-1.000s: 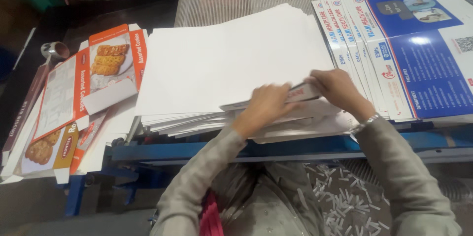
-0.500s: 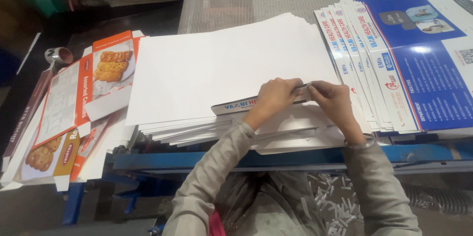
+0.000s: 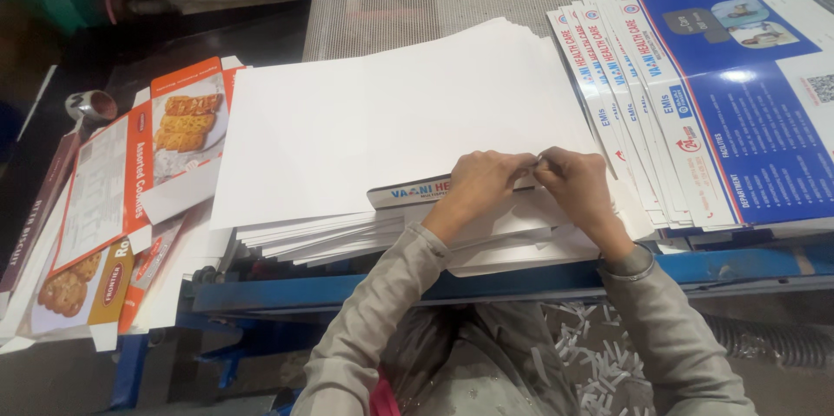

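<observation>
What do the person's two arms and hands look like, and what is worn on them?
Both arms wear long, loose grey-beige sleeves reaching to the wrists. The left hand and the right hand are bare, with no gloves. A thin metal bangle circles the right wrist. No rings can be made out on the fingers.

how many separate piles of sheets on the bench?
3: white stack centre, under both hands; blue printed sheets fanned at right; orange flattened cartons at left. More may lie beyond frame.

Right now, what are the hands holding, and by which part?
Both the left hand and right hand pinch the near edge of a printed sheet on the white paper stack.
</observation>
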